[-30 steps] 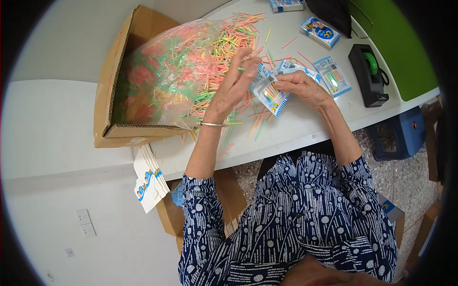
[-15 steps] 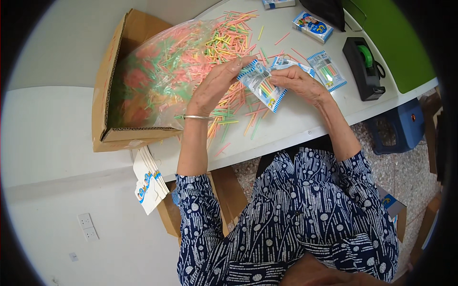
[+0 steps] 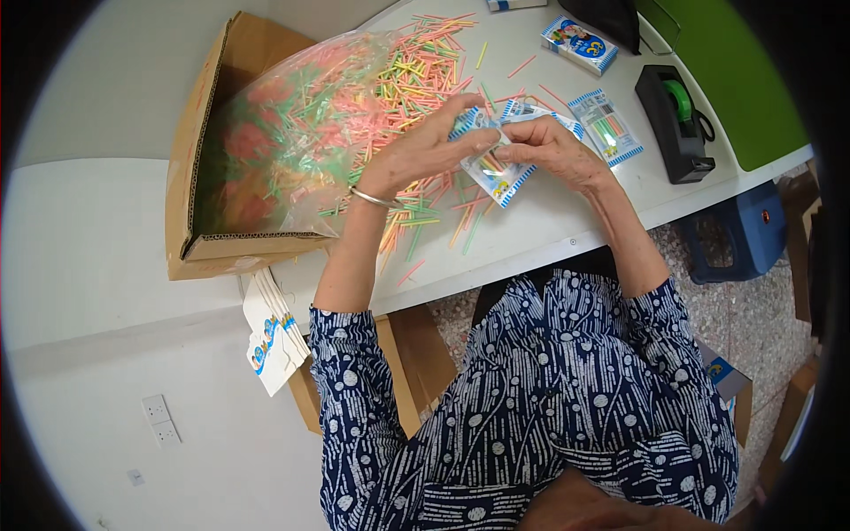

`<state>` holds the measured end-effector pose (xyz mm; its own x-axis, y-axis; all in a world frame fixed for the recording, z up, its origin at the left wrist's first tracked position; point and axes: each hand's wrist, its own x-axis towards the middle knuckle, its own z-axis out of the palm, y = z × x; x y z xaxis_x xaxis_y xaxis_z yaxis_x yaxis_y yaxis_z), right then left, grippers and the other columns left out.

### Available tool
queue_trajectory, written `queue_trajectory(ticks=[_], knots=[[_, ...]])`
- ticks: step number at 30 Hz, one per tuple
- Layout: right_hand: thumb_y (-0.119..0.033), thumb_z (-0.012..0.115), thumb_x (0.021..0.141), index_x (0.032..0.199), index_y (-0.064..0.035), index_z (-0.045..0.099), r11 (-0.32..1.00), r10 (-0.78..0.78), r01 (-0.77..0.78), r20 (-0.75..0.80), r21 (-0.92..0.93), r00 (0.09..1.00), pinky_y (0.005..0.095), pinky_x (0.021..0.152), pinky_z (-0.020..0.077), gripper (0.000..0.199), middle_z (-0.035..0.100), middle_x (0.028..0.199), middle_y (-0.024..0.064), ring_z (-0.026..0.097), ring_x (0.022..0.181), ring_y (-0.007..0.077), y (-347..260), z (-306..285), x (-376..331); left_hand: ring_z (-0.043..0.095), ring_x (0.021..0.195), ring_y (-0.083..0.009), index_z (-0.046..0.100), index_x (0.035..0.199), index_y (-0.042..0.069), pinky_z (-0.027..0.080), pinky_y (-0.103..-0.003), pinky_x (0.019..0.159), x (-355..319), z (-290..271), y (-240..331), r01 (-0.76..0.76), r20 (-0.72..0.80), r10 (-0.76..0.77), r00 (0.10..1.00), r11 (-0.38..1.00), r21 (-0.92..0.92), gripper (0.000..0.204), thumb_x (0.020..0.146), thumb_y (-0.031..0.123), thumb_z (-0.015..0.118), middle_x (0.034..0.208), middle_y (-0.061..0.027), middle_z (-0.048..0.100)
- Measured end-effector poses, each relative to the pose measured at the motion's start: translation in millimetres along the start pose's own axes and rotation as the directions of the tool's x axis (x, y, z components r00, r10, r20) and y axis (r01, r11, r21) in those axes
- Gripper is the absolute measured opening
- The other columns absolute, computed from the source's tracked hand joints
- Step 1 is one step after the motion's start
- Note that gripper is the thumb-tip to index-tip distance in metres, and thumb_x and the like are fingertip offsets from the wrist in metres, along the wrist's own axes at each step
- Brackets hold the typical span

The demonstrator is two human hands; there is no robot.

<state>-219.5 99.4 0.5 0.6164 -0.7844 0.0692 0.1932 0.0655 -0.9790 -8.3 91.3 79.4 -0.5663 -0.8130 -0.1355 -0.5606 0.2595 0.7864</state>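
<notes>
A clear packet [image 3: 502, 183] with blue-striped edges, holding thin pastel sticks, is held above the table between both my hands. My left hand [image 3: 431, 149] grips its upper left side, with the thumb lying across its front. The right hand [image 3: 558, 157] pinches its right edge between thumb and fingers. Behind my right fingers lies another blue-and-white packet [image 3: 524, 110], partly hidden. To the right a filled packet [image 3: 607, 129] rests flat on the table. Loose pink, yellow and green sticks [image 3: 429, 75] are heaped beyond my left hand.
An open cardboard box [image 3: 199, 168] lined with a clear bag [image 3: 301, 124] of sticks stands at the left. A small blue-and-white carton [image 3: 580, 44] and a black tape dispenser [image 3: 670, 128] are at the right. A blue stool [image 3: 739, 234] stands below the table's edge [image 3: 573, 242].
My left hand has shifted from the packet's top corner, and its thumb now reaches across the packet's front. The right hand has stayed almost in place, holding the packet.
</notes>
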Motion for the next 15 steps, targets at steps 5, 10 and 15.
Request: queue_trajectory(ticks=[5,10,15], knots=[[-0.024,0.069,0.085,0.109,-0.0023,0.068,0.999,0.02,-0.02,-0.002,0.026,1.0,0.0183,0.069,0.0433,0.033,0.068,0.088,0.0005,0.058,0.077,0.003,-4.2,-1.8,0.3,0.057,0.09,-0.0129,0.049,0.116,0.0,0.048,-0.028,0.076,7.2,9.9,-3.5,-0.008,-0.155,-0.018,0.988,0.987,-0.163,0.045,0.083,0.02,0.071,0.098,-0.008,0.061],[-0.024,0.071,0.083,0.106,-0.0014,0.069,0.995,0.103,-0.103,0.002,-0.012,0.995,0.0184,0.069,0.044,0.032,0.069,0.087,0.0017,0.059,0.077,0.0036,-11.4,1.0,-5.2,0.058,0.082,-0.0125,0.054,0.108,0.002,0.048,-0.028,0.069,7.4,14.5,-0.3,-0.06,-0.13,0.069,0.989,0.995,0.074,0.035,0.081,0.017,0.071,0.091,-0.0067,0.061],[-0.023,0.071,0.081,0.103,-0.0001,0.07,0.994,0.107,-0.107,0.0,-0.031,0.994,0.019,0.069,0.0446,0.031,0.069,0.085,0.0024,0.06,0.075,0.0042,-5.8,-3.5,-12.6,0.061,0.078,-0.0233,0.054,0.108,0.004,0.048,-0.035,0.069,5.0,28.2,24.4,-0.041,-0.158,0.094,0.983,0.951,0.308,0.037,0.081,0.025,0.068,0.085,-0.0127,0.061]])
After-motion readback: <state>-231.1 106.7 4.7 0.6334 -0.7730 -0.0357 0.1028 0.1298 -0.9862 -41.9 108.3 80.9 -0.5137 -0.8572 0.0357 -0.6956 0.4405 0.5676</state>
